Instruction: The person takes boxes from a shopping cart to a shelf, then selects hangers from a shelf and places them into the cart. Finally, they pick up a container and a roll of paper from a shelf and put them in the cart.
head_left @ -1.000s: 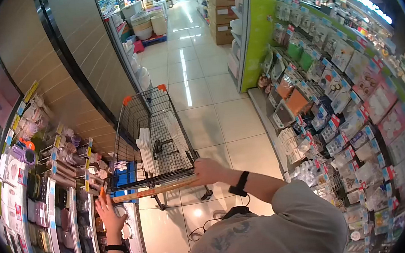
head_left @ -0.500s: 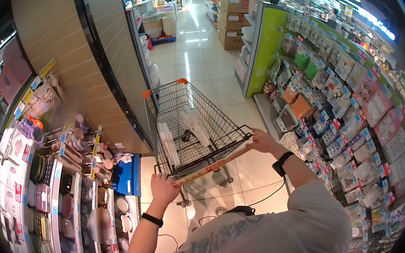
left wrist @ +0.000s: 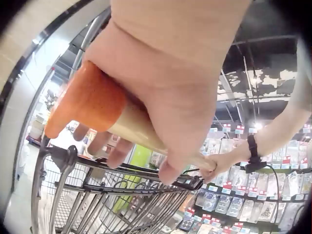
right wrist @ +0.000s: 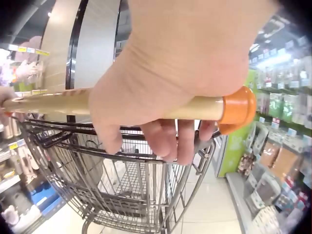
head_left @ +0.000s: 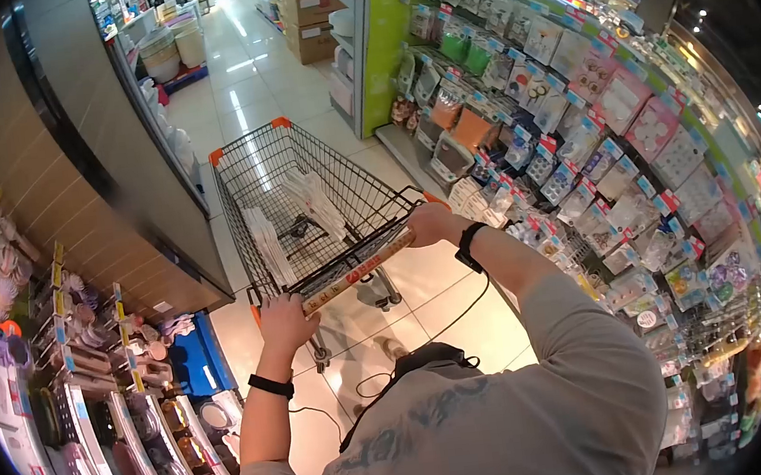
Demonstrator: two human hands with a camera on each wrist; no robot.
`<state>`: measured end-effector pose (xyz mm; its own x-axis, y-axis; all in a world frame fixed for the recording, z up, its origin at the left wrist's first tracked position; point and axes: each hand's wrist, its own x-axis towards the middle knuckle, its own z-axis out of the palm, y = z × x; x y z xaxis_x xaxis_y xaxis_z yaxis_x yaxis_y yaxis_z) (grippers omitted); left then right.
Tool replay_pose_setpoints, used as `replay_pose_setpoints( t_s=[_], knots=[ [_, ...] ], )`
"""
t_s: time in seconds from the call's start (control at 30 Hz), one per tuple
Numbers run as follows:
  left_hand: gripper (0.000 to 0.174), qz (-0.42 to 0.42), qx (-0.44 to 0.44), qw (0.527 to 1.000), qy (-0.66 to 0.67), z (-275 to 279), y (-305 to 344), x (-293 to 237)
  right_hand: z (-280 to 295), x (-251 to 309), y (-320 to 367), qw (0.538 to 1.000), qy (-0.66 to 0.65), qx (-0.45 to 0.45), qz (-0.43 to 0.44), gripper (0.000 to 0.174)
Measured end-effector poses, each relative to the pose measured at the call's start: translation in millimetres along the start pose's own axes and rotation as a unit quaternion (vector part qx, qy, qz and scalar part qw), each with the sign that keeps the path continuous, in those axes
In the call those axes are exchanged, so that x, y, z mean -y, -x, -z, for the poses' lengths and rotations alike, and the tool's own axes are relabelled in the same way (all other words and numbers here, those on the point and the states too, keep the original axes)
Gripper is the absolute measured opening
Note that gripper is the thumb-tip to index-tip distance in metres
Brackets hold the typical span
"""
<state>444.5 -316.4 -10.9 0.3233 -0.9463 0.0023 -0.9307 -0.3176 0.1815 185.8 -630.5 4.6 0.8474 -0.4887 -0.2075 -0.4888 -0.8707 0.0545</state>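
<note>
A wire shopping cart (head_left: 302,199) with orange corners stands in front of the body, white slatted items (head_left: 268,242) inside it. The left hand (head_left: 285,324) grips the left end of the cart's handle bar (head_left: 356,272); in the left wrist view that hand (left wrist: 161,92) wraps the bar (left wrist: 139,126) beside its orange end cap (left wrist: 92,97). At the bar's right end the right hand (head_left: 436,223) has its fingers curled round it. The right wrist view shows the right hand (right wrist: 161,97) over the bar (right wrist: 58,102), next to the other orange cap (right wrist: 238,111).
Shelves of dishes (head_left: 130,458) line the left side beneath a brown panelled wall (head_left: 68,177). Racks of hanging packaged goods (head_left: 577,161) run along the right, with a green end panel (head_left: 384,47). Ahead, the tiled aisle (head_left: 244,85) passes stacked cartons (head_left: 309,13) and tubs (head_left: 160,55).
The left hand, off the handle a second ago, took hold of its left end. The right hand went to the right end. The cart turned and shifted in view as the head view swung.
</note>
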Motion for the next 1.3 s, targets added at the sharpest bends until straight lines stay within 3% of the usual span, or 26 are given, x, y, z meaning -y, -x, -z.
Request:
replay_pose_setpoints(
  t_s=[0.03, 0.07, 0.17, 0.2, 0.33, 0.67, 1.0, 1.2, 1.3],
  knots=[
    [0.044, 0.001, 0.026, 0.999, 0.032, 1.4, -6.2, -1.0, -1.1, -4.1, -1.6, 1.0, -0.004, 0.017, 0.007, 0.055],
    [0.042, -0.02, -0.02, 0.999, 0.035, -1.1, -10.6, -0.7, -2.0, -9.3, -5.0, 0.999, -0.01, 0.034, 0.015, 0.054],
    [0.041, -0.011, -0.02, 1.0, 0.008, -0.4, -36.0, -6.4, 8.2, -25.2, -15.5, 0.996, -0.013, 0.08, 0.022, 0.051],
    [0.04, 0.042, 0.052, 0.997, 0.03, 11.8, -46.3, -14.8, 8.7, -29.4, -17.7, 0.997, -0.016, 0.079, 0.022, 0.051],
    [0.042, 0.087, 0.15, 0.985, -0.009, 10.5, -94.8, -6.8, 13.3, -47.0, -34.3, 0.997, -0.039, 0.066, 0.025, 0.053],
    [0.039, 0.105, 0.115, 0.98, -0.121, 18.7, -210.8, -11.3, 37.9, -115.3, -121.1, 0.994, -0.049, 0.093, -0.016, 0.061],
    [0.034, 0.158, 0.125, 0.978, -0.057, 14.2, -332.3, -8.1, 58.9, -190.7, -215.1, 0.995, -0.028, 0.087, -0.044, 0.05],
    [0.031, 0.127, 0.104, 0.985, -0.057, 19.4, -399.1, 5.2, 57.9, -227.2, -276.7, 0.997, -0.013, 0.058, -0.045, 0.046],
    [0.031, 0.13, 0.135, 0.981, -0.049, 30.7, -436.1, 20.3, 56.4, -238.1, -312.8, 0.996, -0.017, 0.067, -0.059, 0.045]
  ],
)
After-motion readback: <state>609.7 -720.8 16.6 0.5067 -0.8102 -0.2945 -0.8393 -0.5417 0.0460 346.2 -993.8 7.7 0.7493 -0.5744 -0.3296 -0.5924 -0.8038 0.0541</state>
